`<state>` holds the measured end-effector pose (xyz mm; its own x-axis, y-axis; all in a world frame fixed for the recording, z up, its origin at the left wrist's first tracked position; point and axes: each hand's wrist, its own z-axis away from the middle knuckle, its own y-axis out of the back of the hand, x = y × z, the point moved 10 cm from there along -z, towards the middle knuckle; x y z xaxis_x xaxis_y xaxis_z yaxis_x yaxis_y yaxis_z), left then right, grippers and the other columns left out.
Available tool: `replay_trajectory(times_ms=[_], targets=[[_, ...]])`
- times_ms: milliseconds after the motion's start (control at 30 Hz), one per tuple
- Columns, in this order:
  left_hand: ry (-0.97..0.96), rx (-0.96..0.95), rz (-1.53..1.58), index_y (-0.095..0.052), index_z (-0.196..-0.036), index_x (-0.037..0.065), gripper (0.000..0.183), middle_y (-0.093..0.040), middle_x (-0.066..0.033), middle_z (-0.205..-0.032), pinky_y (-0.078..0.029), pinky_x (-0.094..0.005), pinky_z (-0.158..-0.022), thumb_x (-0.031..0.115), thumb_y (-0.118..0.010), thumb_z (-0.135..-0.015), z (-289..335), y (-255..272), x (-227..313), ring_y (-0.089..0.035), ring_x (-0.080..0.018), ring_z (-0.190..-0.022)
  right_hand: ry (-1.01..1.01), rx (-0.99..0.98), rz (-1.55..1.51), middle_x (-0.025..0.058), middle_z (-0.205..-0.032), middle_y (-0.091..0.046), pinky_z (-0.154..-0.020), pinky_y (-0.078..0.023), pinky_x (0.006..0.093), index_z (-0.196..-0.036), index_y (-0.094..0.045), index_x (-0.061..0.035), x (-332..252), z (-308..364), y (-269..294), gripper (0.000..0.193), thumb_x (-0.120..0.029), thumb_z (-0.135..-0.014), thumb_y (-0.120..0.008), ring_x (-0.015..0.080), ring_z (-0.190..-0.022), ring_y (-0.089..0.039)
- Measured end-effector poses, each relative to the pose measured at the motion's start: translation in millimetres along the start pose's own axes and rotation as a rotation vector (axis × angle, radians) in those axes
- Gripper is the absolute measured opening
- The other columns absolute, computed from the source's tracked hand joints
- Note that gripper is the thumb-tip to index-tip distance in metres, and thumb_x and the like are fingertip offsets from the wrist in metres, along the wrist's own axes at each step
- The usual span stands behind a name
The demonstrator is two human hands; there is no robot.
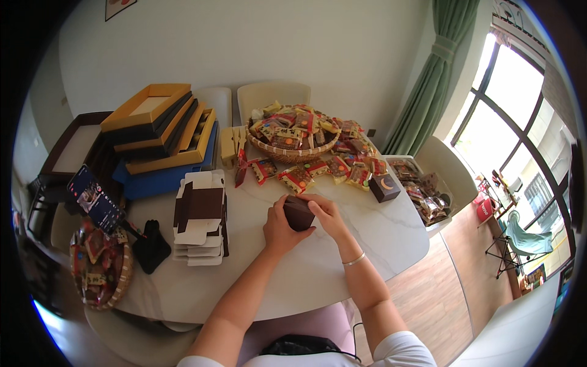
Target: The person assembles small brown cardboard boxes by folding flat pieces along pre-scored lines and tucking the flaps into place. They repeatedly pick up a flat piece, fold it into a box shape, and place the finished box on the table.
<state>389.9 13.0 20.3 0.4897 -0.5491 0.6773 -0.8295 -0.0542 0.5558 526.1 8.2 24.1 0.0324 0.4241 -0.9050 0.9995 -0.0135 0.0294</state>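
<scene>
Being held between the left hand (279, 227) and the right hand (329, 216), a small dark brown box (298, 215) was positioned over the near part of the surface (257, 293); whether it was touching could not be told. The left fingers were curled around its left side, with the thumb brought under its near edge, while the right fingers were pressed against its upper right side. The step in hand was judged to be the folding or closing of the box, since flattened cartons (205, 203) were stacked left of the fingers and a made-up moon box (384, 188) was set beyond them to the right. Whether any flap stood open could not be made out. For the next move, light, even pressure from both sides seemed called for, lest the walls be dented. Straight beyond the fingers, wrapped packets (299, 124) were heaped in a woven basket (287, 153).
</scene>
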Motion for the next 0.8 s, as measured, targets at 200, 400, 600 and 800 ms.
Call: replay_trajectory(times_ms=[200,400,600,800], targets=[[-0.091,0.068,-0.032,-0.03,-0.138,0.007,0.105,-0.05,-0.0154,-0.125,-0.052,-0.0465,-0.081,0.035,-0.089,-0.056,-0.3,3.1,8.0,-0.05,-0.0346,-0.112,0.025,0.07,0.064,0.0088,-0.108,-0.067,-0.083,-0.05,0.0259,-0.112,-0.067,-0.0001,6.5,-1.6,7.3,0.024,-0.008,-0.09,-0.066,0.0136,-0.096,-0.061],[-0.114,0.088,-0.059,-0.032,-0.139,0.006,0.104,-0.051,-0.015,-0.126,-0.052,-0.0465,-0.082,0.033,-0.088,-0.056,-1.6,5.8,10.0,-0.05,-0.0355,-0.113,-0.007,0.191,0.05,0.0072,-0.103,-0.069,-0.078,-0.051,0.0243,-0.109,-0.068,0.0006,10.4,0.1,13.2,0.022,-0.003,-0.087,-0.068,0.0114,-0.09,-0.062],[-0.151,0.146,-0.095,-0.033,-0.138,0.004,0.104,-0.051,-0.0154,-0.124,-0.051,-0.0457,-0.083,0.032,-0.089,-0.055,0.9,8.7,14.5,-0.049,-0.0355,-0.111,-0.022,0.258,-0.058,0.0073,-0.101,-0.069,-0.078,-0.052,0.0237,-0.107,-0.068,0.0033,13.0,3.8,9.3,0.021,-0.001,-0.087,-0.067,0.011,-0.089,-0.062],[-0.131,0.157,-0.082,-0.033,-0.139,0.004,0.104,-0.051,-0.015,-0.124,-0.051,-0.0457,-0.084,0.029,-0.088,-0.055,2.1,10.7,14.8,-0.049,-0.0352,-0.112,0.108,0.251,0.17,0.0106,-0.102,-0.07,-0.081,-0.052,0.0268,-0.108,-0.069,0.0004,-1.4,3.6,4.2,0.023,-0.003,-0.085,-0.068,0.0166,-0.092,-0.066]])
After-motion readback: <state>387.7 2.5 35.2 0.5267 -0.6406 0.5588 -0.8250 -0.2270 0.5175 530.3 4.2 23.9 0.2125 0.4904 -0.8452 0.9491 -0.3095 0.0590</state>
